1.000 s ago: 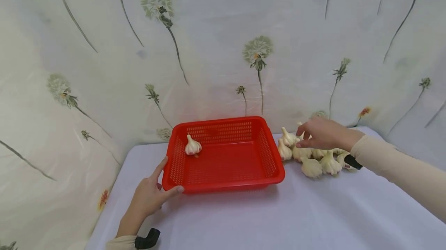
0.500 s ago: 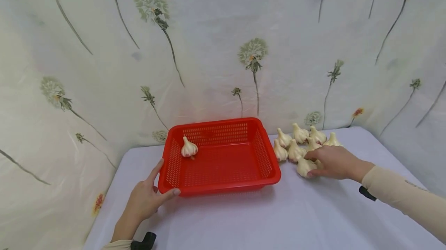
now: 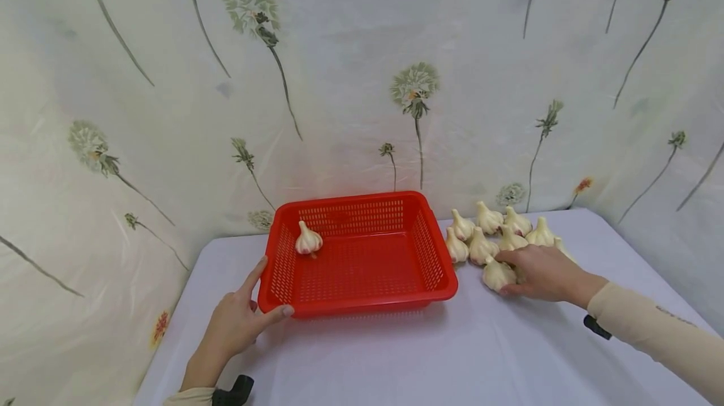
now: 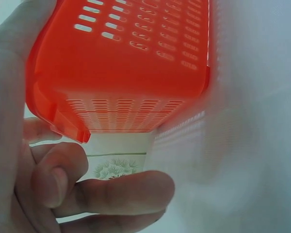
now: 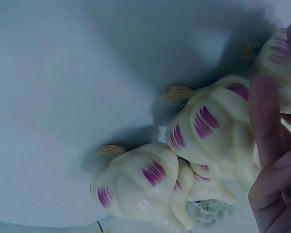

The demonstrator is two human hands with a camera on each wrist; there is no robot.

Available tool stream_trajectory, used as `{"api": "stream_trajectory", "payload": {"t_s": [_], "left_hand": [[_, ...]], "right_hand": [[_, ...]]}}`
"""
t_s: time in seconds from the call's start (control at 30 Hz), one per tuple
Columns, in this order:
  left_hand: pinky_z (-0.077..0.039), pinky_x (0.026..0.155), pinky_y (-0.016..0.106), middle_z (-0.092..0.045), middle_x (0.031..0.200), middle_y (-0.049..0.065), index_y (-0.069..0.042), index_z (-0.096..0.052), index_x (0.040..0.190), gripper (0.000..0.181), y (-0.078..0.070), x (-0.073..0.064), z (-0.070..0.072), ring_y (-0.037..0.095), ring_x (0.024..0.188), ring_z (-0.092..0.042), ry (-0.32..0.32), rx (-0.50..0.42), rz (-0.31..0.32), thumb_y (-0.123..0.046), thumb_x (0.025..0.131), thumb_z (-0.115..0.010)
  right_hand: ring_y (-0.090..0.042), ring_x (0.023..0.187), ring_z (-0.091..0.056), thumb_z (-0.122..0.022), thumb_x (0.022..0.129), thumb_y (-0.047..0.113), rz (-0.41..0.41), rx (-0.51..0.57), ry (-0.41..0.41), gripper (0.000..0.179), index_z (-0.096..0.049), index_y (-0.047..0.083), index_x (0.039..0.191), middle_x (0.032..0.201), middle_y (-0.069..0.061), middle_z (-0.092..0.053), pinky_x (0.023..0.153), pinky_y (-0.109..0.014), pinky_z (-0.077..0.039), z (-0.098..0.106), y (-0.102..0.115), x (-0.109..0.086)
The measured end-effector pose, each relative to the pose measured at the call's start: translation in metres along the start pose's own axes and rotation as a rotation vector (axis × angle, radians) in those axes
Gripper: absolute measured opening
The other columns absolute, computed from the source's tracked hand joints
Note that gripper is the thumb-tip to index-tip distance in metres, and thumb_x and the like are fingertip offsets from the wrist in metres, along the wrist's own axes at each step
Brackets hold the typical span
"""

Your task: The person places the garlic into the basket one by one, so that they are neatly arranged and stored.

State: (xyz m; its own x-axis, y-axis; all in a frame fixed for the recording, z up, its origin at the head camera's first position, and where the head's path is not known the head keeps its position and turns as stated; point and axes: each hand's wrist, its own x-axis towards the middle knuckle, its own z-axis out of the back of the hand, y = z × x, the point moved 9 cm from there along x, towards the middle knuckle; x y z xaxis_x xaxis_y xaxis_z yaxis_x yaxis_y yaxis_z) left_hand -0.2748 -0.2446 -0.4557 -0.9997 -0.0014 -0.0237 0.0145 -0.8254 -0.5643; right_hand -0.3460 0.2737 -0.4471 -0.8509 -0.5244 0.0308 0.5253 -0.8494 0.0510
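Observation:
Near the table's left side stands a red plastic basket [image 3: 356, 268] with slotted walls. One garlic bulb [image 3: 308, 239] sits inside it at the left. My left hand [image 3: 229, 321] rests on the basket's near left corner, with thumb and index finger spread along the rim. Beneath the rim its other fingers hang loosely bent, as the left wrist view shows. To the right of the basket, my right hand [image 3: 545, 274] pinches the front garlic bulb [image 3: 499, 274] between thumb and fingers. That bulb appears to be on the table still, partly covered by the fingers.
Several garlic bulbs [image 3: 482, 246] lie grouped behind the right hand, close to the basket's right wall. Purple streaks mark the nearer bulbs [image 5: 203, 121] in the right wrist view. A white cloth [image 3: 362, 356] covers the table, and a flower-printed curtain [image 3: 339, 79] hangs behind.
My right hand has come down from above the garlic pile to the front bulb and taken hold of it. The left hand and the basket hold their places.

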Motion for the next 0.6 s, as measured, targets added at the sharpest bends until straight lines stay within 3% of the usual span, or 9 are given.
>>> {"api": "stream_trajectory", "payload": {"t_s": [0.37,0.6], "left_hand": [[-0.038,0.045,0.028,-0.051,0.054,0.001,-0.038,-0.02,0.157,0.107,0.001,0.0,-0.001,0.016,0.047,-0.048,-0.006,0.016,0.0,-0.075,0.07,-0.071],[-0.037,0.045,0.028,-0.05,0.055,0.0,-0.037,-0.02,0.157,0.108,0.001,0.0,0.001,0.015,0.049,-0.047,-0.011,0.023,-0.004,-0.077,0.069,-0.07]], "right_hand": [[-0.001,0.054,-0.034,-0.085,0.07,0.051,0.015,0.002,-0.066,0.049,-0.073,0.02,0.106,0.056,0.017,-0.038,0.049,-0.022,-0.029,0.006,0.004,0.001],[-0.003,0.063,-0.054,-0.082,0.071,0.057,-0.042,0.125,-0.117,0.048,-0.075,0.018,0.099,0.07,0.016,-0.063,0.055,-0.025,-0.044,0.027,0.001,0.006]]}}
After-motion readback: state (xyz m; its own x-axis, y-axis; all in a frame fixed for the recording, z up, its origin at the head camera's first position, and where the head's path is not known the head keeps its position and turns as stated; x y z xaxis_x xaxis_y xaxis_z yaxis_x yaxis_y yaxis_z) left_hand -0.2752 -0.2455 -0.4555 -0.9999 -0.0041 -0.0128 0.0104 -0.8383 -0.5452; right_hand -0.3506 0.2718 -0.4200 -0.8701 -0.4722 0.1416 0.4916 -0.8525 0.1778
